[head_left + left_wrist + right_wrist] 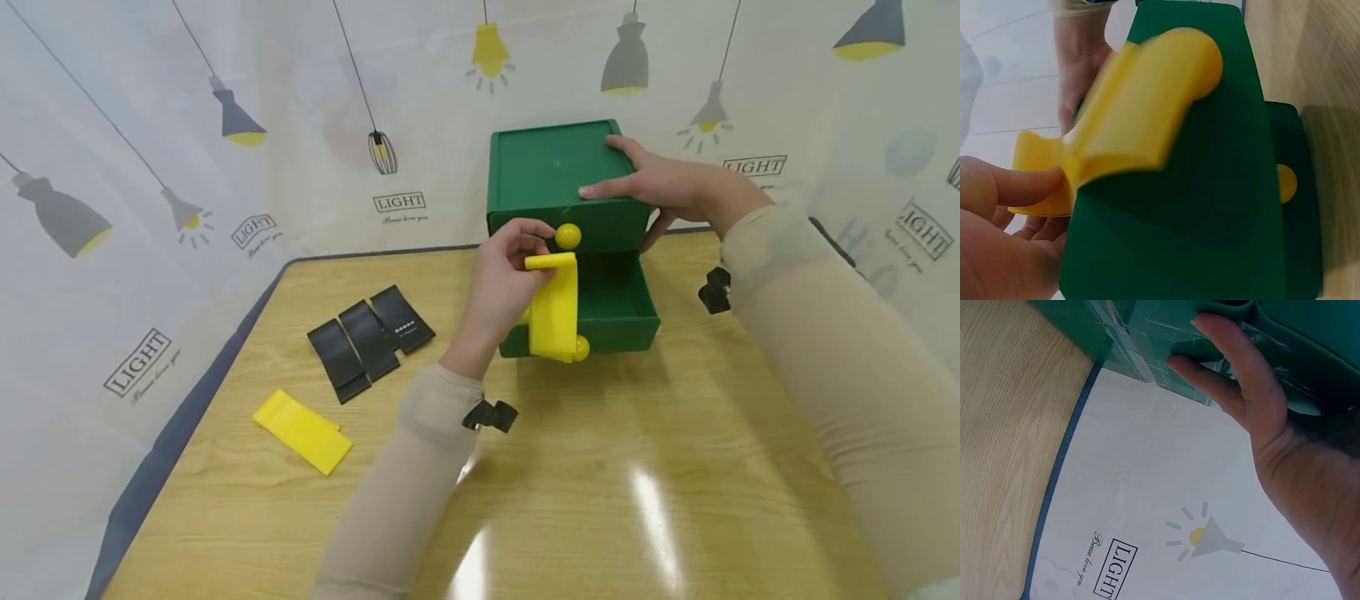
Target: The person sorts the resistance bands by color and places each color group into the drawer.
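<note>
My left hand (510,279) pinches a folded yellow strip (555,312) between thumb and fingers. The strip hangs in front of a green two-drawer box (558,162), and in the left wrist view its upper part (1141,106) overlaps a round yellow knob (1210,65). The lower drawer (618,304) is pulled out, while the upper one, with its yellow knob (567,236), looks pushed in. My right hand (667,183) rests spread on the box's top and right side. In the right wrist view, extended fingers (1241,369) lie against the green side wall; some are hidden.
Several black flat folded pieces (371,342) lie on the wooden table (570,500) to the left. Nearer me is another folded yellow piece (303,431). A lamp-patterned sheet (300,100) hangs behind the box and at both sides.
</note>
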A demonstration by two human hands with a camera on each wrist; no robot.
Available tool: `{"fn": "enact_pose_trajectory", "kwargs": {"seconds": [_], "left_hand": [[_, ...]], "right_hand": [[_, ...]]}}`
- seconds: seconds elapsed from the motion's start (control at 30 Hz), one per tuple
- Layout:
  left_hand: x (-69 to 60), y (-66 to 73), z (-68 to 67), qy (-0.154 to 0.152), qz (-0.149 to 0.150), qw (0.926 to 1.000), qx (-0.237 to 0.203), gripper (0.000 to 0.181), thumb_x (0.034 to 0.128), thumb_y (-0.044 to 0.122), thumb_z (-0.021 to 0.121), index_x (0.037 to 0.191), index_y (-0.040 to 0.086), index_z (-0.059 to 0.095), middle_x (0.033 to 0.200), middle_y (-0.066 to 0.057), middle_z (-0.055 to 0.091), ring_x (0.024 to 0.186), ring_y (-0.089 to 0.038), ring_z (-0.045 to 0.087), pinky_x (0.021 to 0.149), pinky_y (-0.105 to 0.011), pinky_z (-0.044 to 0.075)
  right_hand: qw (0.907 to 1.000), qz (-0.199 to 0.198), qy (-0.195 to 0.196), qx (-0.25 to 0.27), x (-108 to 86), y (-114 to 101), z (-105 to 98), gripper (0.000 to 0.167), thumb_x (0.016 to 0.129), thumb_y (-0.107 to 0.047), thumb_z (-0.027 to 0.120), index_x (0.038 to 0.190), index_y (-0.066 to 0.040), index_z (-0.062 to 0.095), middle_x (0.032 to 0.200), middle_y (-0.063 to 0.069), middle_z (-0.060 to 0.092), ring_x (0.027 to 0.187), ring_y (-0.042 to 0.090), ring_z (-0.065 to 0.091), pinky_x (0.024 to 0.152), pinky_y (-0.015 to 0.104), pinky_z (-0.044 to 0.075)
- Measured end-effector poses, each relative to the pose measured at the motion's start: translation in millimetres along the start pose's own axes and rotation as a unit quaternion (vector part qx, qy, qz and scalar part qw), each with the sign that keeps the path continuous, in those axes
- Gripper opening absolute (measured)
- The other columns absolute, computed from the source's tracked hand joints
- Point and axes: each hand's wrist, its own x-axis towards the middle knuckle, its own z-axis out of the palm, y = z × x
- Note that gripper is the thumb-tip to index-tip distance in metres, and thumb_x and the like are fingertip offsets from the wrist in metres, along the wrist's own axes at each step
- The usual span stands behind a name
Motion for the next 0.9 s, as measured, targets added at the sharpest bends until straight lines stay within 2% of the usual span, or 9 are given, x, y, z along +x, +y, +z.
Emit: {"fn": "enact_pose_trajectory", "kwargs": {"seconds": [0.07,0.2,0.33,0.47,0.6,0.73,0.83,0.9], "left_hand": [[3.5,0.1,0.4,0.005,0.019,0.9997,0.016,0.027,0.0949,-0.011,0.071,0.118,0.004,0.073,0.104,-0.012,0.067,0.095,-0.024,0.065,0.094,-0.03,0.061],[7.2,3.2,2.0,0.02,0.036,0.9958,0.083,0.016,0.0963,-0.004,0.074,0.109,0.004,0.078,0.11,-0.011,0.073,0.099,-0.022,0.066,0.094,-0.027,0.061],[6.4,0.6,5.3,0.042,0.066,0.986,0.147,0.008,0.0956,-0.001,0.076,0.101,0.003,0.078,0.106,-0.011,0.075,0.091,-0.021,0.061,0.08,-0.021,0.056],[5.6,-5.0,8.7,0.08,0.089,0.9786,0.167,0.005,0.0951,-0.002,0.076,0.099,0.002,0.077,0.104,-0.012,0.075,0.084,-0.022,0.058,0.073,-0.019,0.05],[5.2,-8.7,10.6,0.112,0.092,0.9751,0.168,0.006,0.0953,-0.003,0.075,0.099,0.002,0.077,0.105,-0.012,0.075,0.084,-0.022,0.062,0.077,-0.021,0.056],[5.0,-9.3,12.7,0.131,0.093,0.9723,0.17,0.004,0.0958,0.0,0.076,0.098,0.003,0.077,0.103,-0.013,0.075,0.084,-0.023,0.064,0.079,-0.025,0.06],[3.8,-8.3,13.1,0.129,0.08,0.9715,0.182,0.003,0.0963,0.002,0.076,0.098,0.003,0.077,0.103,-0.012,0.076,0.087,-0.023,0.066,0.083,-0.028,0.062],[2.4,-7.1,12.5,0.111,0.057,0.9708,0.205,0.003,0.0966,0.003,0.076,0.099,0.004,0.077,0.103,-0.01,0.076,0.089,-0.023,0.067,0.085,-0.03,0.063]], "right_hand": [[1.0,-0.001,0.003,0.001,-0.8,-1.0,-0.6,0.121,0.092,-0.072,0.067,0.159,-0.05,-0.032,0.176,0.002,-0.03,0.166,0.047,0.004,0.09,0.061,0.063],[1.0,0.001,0.001,0.006,-1.9,-1.2,-0.1,0.122,0.093,-0.071,0.068,0.159,-0.05,-0.032,0.175,0.002,-0.032,0.166,0.046,0.003,0.09,0.061,0.063],[1.0,-0.001,0.0,0.002,-1.5,-1.4,0.9,0.122,0.093,-0.071,0.068,0.16,-0.049,-0.032,0.175,0.003,-0.031,0.166,0.045,0.002,0.089,0.06,0.063],[1.0,-0.001,0.001,0.003,-1.9,-2.2,1.4,0.122,0.093,-0.071,0.067,0.16,-0.049,-0.032,0.175,0.002,-0.032,0.166,0.045,0.001,0.088,0.06,0.064],[1.0,-0.001,0.0,0.007,-1.8,-2.1,1.8,0.121,0.093,-0.07,0.067,0.16,-0.05,-0.032,0.175,0.002,-0.032,0.166,0.046,0.001,0.089,0.061,0.063],[1.0,0.0,0.0,0.007,-1.6,-1.8,1.7,0.121,0.093,-0.07,0.067,0.16,-0.05,-0.032,0.175,0.002,-0.032,0.166,0.046,0.002,0.089,0.06,0.063],[1.0,0.0,0.001,0.007,-1.3,-1.8,1.5,0.121,0.093,-0.07,0.067,0.16,-0.05,-0.032,0.175,0.002,-0.032,0.166,0.047,0.003,0.089,0.06,0.063],[1.0,-0.001,0.002,0.005,-1.3,-2.1,1.4,0.121,0.093,-0.07,0.068,0.16,-0.05,-0.031,0.176,0.002,-0.031,0.165,0.048,0.005,0.089,0.06,0.063]]}}
